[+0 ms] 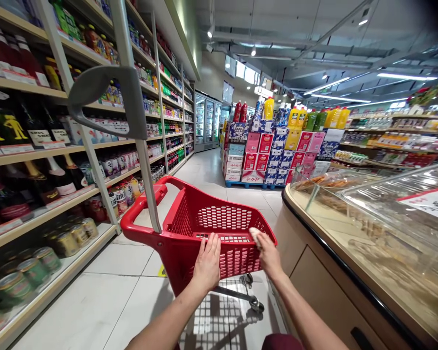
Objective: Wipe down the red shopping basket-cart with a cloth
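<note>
A red plastic shopping cart (177, 260) with honeycomb sides stands side-on before me, with a metal pole and grey handle (135, 102) rising from its left end. My left hand (208, 262) lies against the near side of the basket, its fingers stretched out over the rim. Near the basket's right corner, my right hand (270, 255) grips a small whitish wad that looks like a cloth (255, 236). The cloth is at the near rim; its underside is hidden by my fingers.
Shelves of bottles and cans (47, 194) run along the left. A glass-covered food counter (314, 214) with a dark edge stands close on the right. Stacked drink boxes (257, 155) on a blue pallet are ahead, and glass-door fridges (206, 121) stand farther back.
</note>
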Tool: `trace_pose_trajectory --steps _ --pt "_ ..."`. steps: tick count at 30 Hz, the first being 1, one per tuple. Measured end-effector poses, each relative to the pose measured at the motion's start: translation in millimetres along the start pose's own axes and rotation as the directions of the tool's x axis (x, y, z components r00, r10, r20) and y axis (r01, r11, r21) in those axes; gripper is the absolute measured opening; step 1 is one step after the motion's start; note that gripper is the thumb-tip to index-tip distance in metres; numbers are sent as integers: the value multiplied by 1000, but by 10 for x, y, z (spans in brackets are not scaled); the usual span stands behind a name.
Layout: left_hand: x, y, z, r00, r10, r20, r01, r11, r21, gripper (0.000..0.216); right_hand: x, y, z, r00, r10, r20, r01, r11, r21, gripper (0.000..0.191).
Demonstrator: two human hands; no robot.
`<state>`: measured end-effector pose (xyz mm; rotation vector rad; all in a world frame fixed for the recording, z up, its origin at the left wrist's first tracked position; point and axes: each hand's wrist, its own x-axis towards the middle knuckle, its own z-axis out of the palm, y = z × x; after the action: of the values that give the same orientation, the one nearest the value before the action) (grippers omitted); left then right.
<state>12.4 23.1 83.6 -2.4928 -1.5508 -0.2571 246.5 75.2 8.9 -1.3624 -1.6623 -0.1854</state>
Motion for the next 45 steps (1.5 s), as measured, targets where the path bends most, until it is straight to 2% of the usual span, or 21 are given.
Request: trace_pose_trajectory --steps 2,4,6,8,10,12,14,16,18,20,21,23,26,27,29,32,34,38,39,43,45 --pt "15 22 -5 1000 0 10 0 1000 -1 63 9 -175 108 987 -133 87 125 988 87 47" --pt "23 29 -16 1000 6 16 -6 1000 -9 62 -8 -198 138 978 -156 137 139 982 126 47" --pt "23 24 -27 1000 17 26 -16 999 -29 61 -33 -23 53 991 -11 132 3 998 66 46" --pt "22 16 -29 999 22 32 -21 999 -47 61 -52 201 -76 979 194 65 -191 981 -38 47" --pt "26 13 -19 999 19 29 -17 998 -53 63 -69 268 -146 964 264 21 -262 962 -74 51" --pt "35 10 -7 1000 16 23 -15 998 -53 64 -86 123 -118 985 162 63 -161 987 -17 55" --pt "45 2 0 1000 18 23 -17 999 -51 65 -91 -88 -45 988 -26 152 12 996 92 55" --pt "48 -15 -4 999 26 28 -24 999 -47 66 -73 -172 -21 977 -87 193 59 987 146 51" --pt "44 -32 -13 999 39 33 -38 998 -47 66 -43 -75 -72 987 20 157 -36 994 104 48" --pt "40 -43 -17 998 50 34 -48 998 -47 67 -21 71 -130 985 161 66 -163 986 23 48" --pt "40 -46 -15 998 48 32 -47 998 -48 67 -19 107 -136 982 186 32 -186 982 0 50" --pt "44 -49 -2 999 37 29 -36 998 -46 68 -36 58 -81 992 123 36 -124 992 9 54" --pt "52 -61 32 999 38 20 -37 999 -36 69 -79 -124 53 983 -94 156 76 990 117 54" --pt "53 -66 44 999 46 17 -46 999 -30 70 -86 -136 69 977 -116 178 94 987 128 52" --pt "49 -76 67 998 61 11 -60 998 -22 71 -88 -52 41 987 -27 159 16 997 70 50" --pt "41 -74 93 998 65 6 -65 998 -26 73 -74 129 -44 984 174 44 -171 983 -61 51" --pt "40 -64 100 998 62 0 -62 997 -41 72 -71 106 -46 987 155 39 -152 986 -69 55" --pt "47 -61 93 998 60 -27 -61 996 -64 72 -43 -73 -18 990 -33 137 30 999 23 57" --pt "49 -66 88 997 66 -26 -68 995 -69 72 -25 -64 -35 991 -20 134 19 1000 15 56" --pt "58 -86 66 995 100 1 -100 992 -78 71 26 63 -75 986 166 36 -162 983 -87 55" --pt "67 -95 62 995 97 4 -97 994 -54 71 20 8 -12 985 168 39 -164 983 -88 56"
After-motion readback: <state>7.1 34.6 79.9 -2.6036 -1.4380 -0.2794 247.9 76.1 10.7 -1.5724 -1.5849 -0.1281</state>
